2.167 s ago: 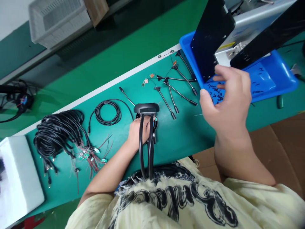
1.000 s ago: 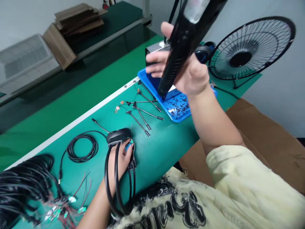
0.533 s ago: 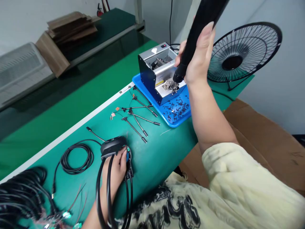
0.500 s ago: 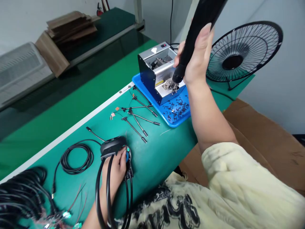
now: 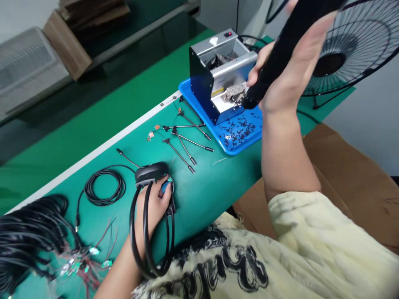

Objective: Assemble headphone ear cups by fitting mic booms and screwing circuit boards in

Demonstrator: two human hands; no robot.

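My right hand (image 5: 289, 70) is wrapped round a black electric screwdriver (image 5: 289, 45). The driver's lower tip is beside the outlet of a silver and black screw feeder (image 5: 202, 79); whether a screw sits on the tip cannot be seen. With my left hand (image 5: 156, 201) I grip a black headset (image 5: 152, 170) on the green bench, fingers closed at its opened ear cup. A blue part (image 5: 165, 186) and a bit of green board show by the fingertips. The black headband (image 5: 146, 232) loops over my left wrist. A coiled cable (image 5: 104, 187) runs from the headset.
Under the feeder lies a blue tray (image 5: 232, 150) with many small dark screws. Several thin microphone booms (image 5: 187, 145) lie mid-bench. Bundled black cables with loose wires (image 5: 34, 236) fill the left front. A fan (image 5: 330, 64) stands behind my right hand; cardboard (image 5: 349, 187) lies right.
My right hand has moved the screwdriver right and away from the feeder's outlet. My left hand stays on the headset. The whole view has shifted slightly.
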